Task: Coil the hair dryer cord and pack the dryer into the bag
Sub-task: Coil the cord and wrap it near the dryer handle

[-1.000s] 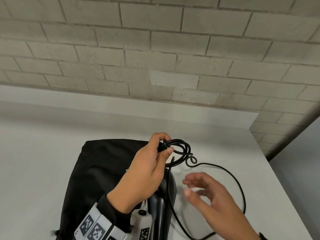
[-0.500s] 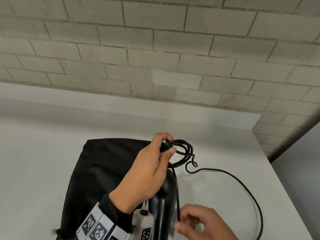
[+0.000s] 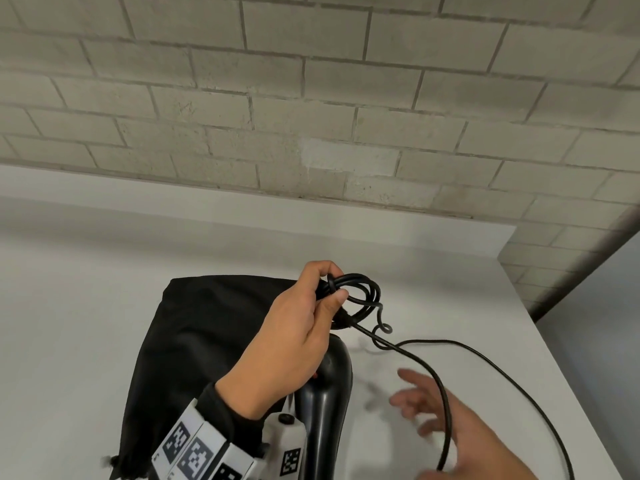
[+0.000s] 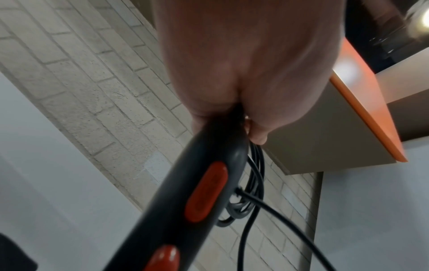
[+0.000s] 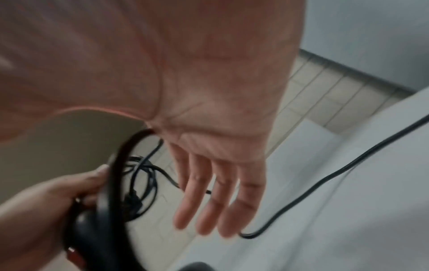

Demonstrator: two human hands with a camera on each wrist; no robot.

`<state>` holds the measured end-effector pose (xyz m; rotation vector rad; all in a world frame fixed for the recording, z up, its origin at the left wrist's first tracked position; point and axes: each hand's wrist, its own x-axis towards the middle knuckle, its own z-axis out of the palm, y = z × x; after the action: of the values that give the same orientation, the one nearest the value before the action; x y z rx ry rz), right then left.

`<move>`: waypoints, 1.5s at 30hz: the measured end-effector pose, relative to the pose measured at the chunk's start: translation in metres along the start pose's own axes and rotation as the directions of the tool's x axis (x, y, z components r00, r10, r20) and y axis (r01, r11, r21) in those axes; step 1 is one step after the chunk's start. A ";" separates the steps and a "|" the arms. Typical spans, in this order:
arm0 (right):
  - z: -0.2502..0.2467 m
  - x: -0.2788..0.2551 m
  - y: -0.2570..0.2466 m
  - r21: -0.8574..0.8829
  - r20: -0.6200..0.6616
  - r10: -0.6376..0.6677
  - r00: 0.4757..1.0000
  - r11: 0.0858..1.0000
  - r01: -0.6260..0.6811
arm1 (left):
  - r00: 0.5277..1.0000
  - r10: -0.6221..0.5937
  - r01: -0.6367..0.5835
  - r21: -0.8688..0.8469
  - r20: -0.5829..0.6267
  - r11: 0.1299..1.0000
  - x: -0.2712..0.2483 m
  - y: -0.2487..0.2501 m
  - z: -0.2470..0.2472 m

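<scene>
Left hand (image 3: 291, 341) fingers curled round coiled cord (image 3: 360, 296) and hair dryer (image 3: 325, 410) handle, right hand (image 3: 450, 431) fingers spread straight, loose cord draped across its palm, black bag (image 3: 194, 341) flat on white table (image 3: 69, 306) behind dryer

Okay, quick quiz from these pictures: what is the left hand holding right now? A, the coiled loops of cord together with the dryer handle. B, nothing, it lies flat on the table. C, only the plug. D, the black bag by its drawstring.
A: in the head view the left hand pinches the coiled cord at the top of the hair dryer handle, while the bag lies on the table behind it.
</scene>
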<state>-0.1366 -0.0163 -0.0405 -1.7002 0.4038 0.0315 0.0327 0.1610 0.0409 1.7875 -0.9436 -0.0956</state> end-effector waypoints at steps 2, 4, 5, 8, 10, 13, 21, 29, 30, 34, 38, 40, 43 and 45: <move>0.006 0.006 -0.019 0.022 -0.066 -0.136 0.989 0.990 0.137 | 1.000 0.013 -0.013 0.000 0.004 1.000 -0.001 0.000 0.001; 0.013 0.011 -0.033 0.163 -0.159 -0.221 0.962 0.956 0.246 | 1.000 0.014 -0.014 0.002 0.007 1.000 -0.002 -0.001 0.002; 0.019 0.015 -0.040 0.171 -0.205 -0.224 0.953 0.950 0.260 | 1.000 0.013 -0.013 0.000 0.007 1.000 -0.003 -0.002 0.002; 0.021 0.018 -0.045 0.136 -0.237 -0.212 0.948 0.959 0.249 | 1.000 0.006 -0.006 -0.007 -0.003 1.000 -0.004 -0.002 -0.001; 0.018 0.016 -0.042 0.160 -0.285 -0.228 0.931 0.946 0.281 | 1.000 0.000 0.000 -0.007 -0.022 1.000 -0.005 -0.005 -0.004; 0.002 0.009 -0.032 0.338 -0.420 -0.172 0.891 0.881 0.330 | 0.999 -0.014 0.014 -0.007 -0.045 1.000 -0.004 -0.007 -0.006; -0.031 0.008 0.008 0.305 -0.540 0.062 0.839 0.944 0.126 | 0.999 -0.015 0.014 -0.028 -0.032 1.000 -0.003 -0.006 -0.002; -0.002 0.021 0.023 -0.479 -0.562 -0.271 0.782 0.877 -0.041 | 0.999 -0.030 0.027 -0.084 -0.040 0.996 -0.008 -0.005 -0.003; 0.003 0.021 0.018 -0.567 -0.536 -0.355 0.766 0.824 -0.014 | 0.999 -0.031 0.027 -0.095 -0.040 0.995 -0.008 -0.005 -0.003; 0.012 0.021 -0.018 -0.597 -0.469 -0.516 0.717 0.783 0.174 | 0.999 -0.029 0.025 -0.122 -0.037 0.992 -0.009 -0.004 -0.003; 0.019 0.025 -0.045 -0.514 -0.367 -0.538 0.759 0.797 0.317 | 0.999 -0.026 0.022 -0.119 -0.032 0.993 -0.010 -0.002 -0.002; 0.022 0.029 -0.053 -0.462 -0.279 -0.504 0.817 0.817 0.346 | 0.999 -0.028 0.024 -0.116 -0.032 0.993 -0.010 -0.002 -0.002; 0.022 0.035 -0.057 -0.440 -0.206 -0.488 0.848 0.820 0.365 | 0.999 -0.030 0.026 -0.115 -0.037 0.993 -0.009 -0.002 -0.002; 0.021 0.036 -0.059 -0.424 -0.241 -0.539 0.808 0.807 0.412 | 0.999 -0.029 0.025 -0.116 -0.038 0.993 -0.010 -0.002 -0.002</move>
<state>-0.0813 0.0022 0.0034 -2.1350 0.2167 -0.6244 0.0281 0.1687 0.0368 1.6902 -0.8683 -0.1286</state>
